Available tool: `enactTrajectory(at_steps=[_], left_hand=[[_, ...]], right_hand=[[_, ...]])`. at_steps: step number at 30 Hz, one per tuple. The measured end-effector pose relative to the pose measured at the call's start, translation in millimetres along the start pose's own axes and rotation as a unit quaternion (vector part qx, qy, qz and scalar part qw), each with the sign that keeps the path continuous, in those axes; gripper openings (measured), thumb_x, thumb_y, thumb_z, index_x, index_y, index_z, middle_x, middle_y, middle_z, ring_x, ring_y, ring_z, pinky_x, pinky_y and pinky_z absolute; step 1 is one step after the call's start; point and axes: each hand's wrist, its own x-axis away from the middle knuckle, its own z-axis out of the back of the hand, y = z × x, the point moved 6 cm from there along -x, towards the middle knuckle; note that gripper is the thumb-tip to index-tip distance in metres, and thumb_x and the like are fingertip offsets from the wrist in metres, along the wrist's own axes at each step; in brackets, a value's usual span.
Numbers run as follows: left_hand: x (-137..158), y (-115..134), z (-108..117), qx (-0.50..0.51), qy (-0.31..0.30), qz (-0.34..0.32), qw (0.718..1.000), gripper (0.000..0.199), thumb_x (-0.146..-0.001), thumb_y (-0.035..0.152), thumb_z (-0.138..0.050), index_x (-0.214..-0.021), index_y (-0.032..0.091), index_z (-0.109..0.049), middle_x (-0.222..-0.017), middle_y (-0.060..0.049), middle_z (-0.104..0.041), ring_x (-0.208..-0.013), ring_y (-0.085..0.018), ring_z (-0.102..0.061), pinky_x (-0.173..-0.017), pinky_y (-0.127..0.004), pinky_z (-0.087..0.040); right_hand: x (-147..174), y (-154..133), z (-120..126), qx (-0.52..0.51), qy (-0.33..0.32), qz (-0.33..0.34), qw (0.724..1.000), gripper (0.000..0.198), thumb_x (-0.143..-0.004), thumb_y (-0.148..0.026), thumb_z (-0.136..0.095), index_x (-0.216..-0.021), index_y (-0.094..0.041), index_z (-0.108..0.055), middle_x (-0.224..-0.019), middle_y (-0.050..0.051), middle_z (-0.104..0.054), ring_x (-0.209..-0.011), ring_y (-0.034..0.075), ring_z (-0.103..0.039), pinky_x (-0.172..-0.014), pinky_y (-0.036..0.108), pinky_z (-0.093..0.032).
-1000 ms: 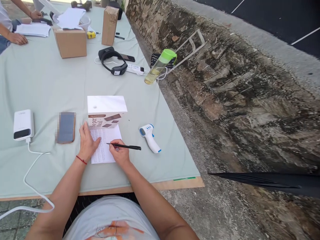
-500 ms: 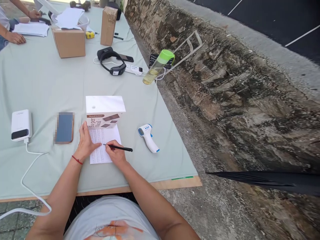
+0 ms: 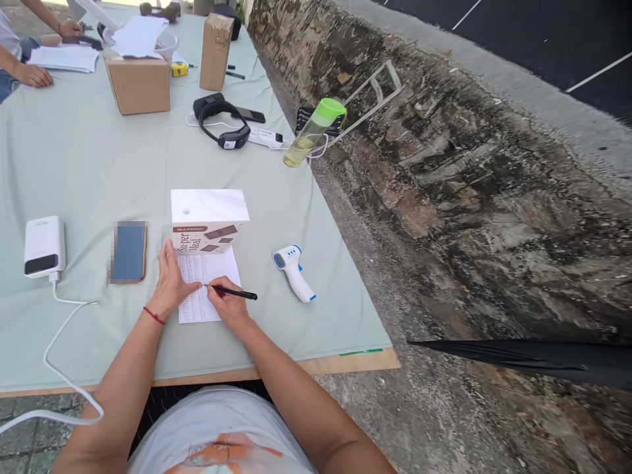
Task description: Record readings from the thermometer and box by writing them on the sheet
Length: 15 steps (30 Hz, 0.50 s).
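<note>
A black pen (image 3: 237,291) is pinched in my right hand (image 3: 228,303), its tip at the middle of a sheet of paper (image 3: 217,270) covered on its left part with rows of small print or writing. My left hand (image 3: 170,280) lies open along the sheet's left edge, thumb stretched toward the pen tip. Behind the sheet stands a white and brown box (image 3: 210,220) marked "Super Meal"; it hides the sheet's far end, and my left fingertips are close to its lower left corner.
A phone (image 3: 129,252) and a cabled power bank (image 3: 44,247) lie left; an infrared thermometer (image 3: 295,273) lies right. Farther back are a headset (image 3: 223,125), a green-lidded bottle (image 3: 313,131) and cardboard boxes (image 3: 143,85). Another person's hand (image 3: 34,75) rests by papers, far left.
The pen's rear end has swung slightly left while its tip stays on the sheet. My left hand keeps its place; the whole view has shifted a little.
</note>
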Motion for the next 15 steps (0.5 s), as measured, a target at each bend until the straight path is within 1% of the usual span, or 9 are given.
enactTrajectory(at_steps=[6, 10, 15], left_hand=[[-0.5, -0.4, 0.2, 0.006, 0.0, -0.004, 1.0, 0.145, -0.061, 0.018, -0.088, -0.158, 0.029, 0.019, -0.163, -0.024, -0.011, -0.156, -0.043, -0.012, -0.119, -0.068, -0.026], [-0.8, 0.0, 0.9, 0.01, -0.004, -0.004, 1.0, 0.144, -0.062, 0.018, -0.088, -0.159, 0.027, 0.018, -0.163, -0.025, -0.01, -0.156, -0.042, -0.01, -0.12, -0.068, -0.024], [-0.5, -0.1, 1.5, 0.014, -0.002, -0.004, 1.0, 0.144, -0.062, 0.019, -0.088, -0.159, 0.029, 0.017, -0.163, -0.023, -0.011, -0.156, -0.041, -0.012, -0.12, -0.067, -0.026]], right_hand=[[-0.2, 1.5, 0.4, 0.001, 0.008, 0.002, 1.0, 0.011, -0.074, -0.034, -0.055, -0.069, -0.024, -0.058, -0.062, -0.003, -0.057, -0.058, 0.014, -0.051, -0.058, 0.029, -0.043], [0.1, 1.9, 0.0, -0.006, 0.008, 0.004, 1.0, 0.01, -0.073, -0.034, -0.055, -0.069, -0.024, -0.057, -0.061, -0.003, -0.057, -0.057, 0.014, -0.051, -0.057, 0.029, -0.043], [-0.3, 0.9, 1.1, -0.008, 0.022, 0.01, 1.0, 0.01, -0.073, -0.033, -0.055, -0.069, -0.024, -0.057, -0.061, -0.003, -0.056, -0.057, 0.014, -0.05, -0.058, 0.029, -0.043]])
